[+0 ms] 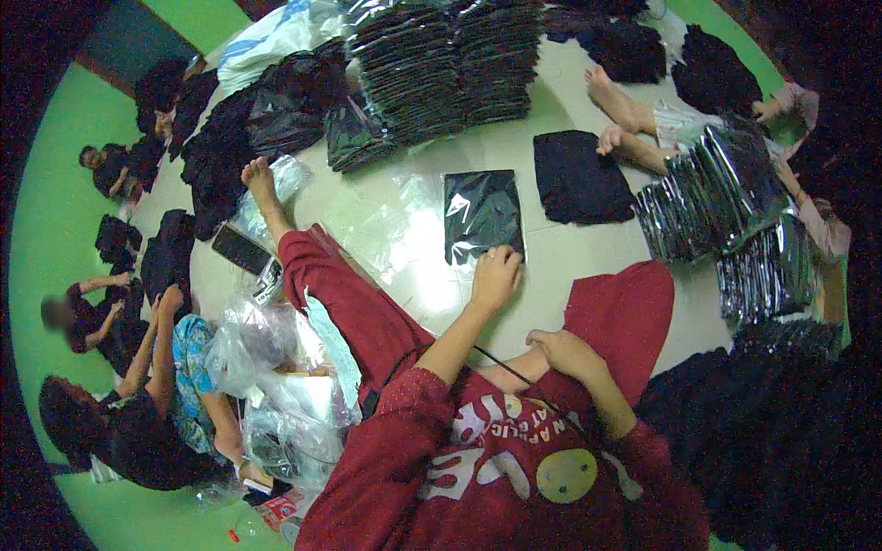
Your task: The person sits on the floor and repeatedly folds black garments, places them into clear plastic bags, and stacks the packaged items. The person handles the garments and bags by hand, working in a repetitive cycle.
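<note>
A flat, square packet of folded black cloth in shiny clear plastic lies on the pale tiled floor in front of me. My left hand rests on its near edge, fingers lying on the plastic and a ring on one of them. Closer to my body, my right hand lies across my bare lower leg, holding nothing, its fingers loosely bent and apart. Just right of the packet is a folded black cloth piece without a shiny cover.
Tall stacks of plastic-wrapped black packets stand ahead. More packet stacks lean at the right, beside a seated person's bare feet. Loose clear bags and a dark phone lie left of my leg. Several people sit along the left.
</note>
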Demonstrator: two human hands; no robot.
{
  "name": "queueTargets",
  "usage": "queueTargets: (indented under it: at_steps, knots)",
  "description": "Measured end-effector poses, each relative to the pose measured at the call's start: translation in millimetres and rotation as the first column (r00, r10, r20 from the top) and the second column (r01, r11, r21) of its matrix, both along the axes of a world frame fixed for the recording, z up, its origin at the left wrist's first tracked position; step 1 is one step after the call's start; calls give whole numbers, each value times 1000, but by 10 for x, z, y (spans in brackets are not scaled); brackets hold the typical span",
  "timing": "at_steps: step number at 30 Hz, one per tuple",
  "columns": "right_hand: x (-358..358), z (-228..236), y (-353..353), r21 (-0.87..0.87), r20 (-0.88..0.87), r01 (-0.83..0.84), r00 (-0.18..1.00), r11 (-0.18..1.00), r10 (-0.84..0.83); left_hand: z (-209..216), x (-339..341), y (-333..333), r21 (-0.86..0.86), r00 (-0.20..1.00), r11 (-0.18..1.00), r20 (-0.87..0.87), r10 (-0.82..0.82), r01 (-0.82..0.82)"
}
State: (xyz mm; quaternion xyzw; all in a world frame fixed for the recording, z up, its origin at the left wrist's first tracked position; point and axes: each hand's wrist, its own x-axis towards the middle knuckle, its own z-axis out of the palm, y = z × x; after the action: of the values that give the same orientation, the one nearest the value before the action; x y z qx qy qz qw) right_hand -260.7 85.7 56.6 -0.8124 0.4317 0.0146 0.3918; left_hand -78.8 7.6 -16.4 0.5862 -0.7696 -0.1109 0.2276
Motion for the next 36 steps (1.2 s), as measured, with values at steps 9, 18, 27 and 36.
queueTargets:
  at_steps: [9,18,27,36]
  knots:
    - [-68,587,-551,-67,212,107,973,992,-91,-40,-65,207,-1,999,1000,42,-19,19]
    - [129,703,-1026,305,202,240,930,922,-308,-4,-94,234,-24,1000,1000,15,14,-14]
    - [481,-192,-1376,553,-57,346,923,758,-380,-17,-136,218,72,999,996,32,42,-44]
    - [398,-570,-1382,595,-48,316,932,739,-360,-16,-39,257,-5,1000,1000,12,4,-4]
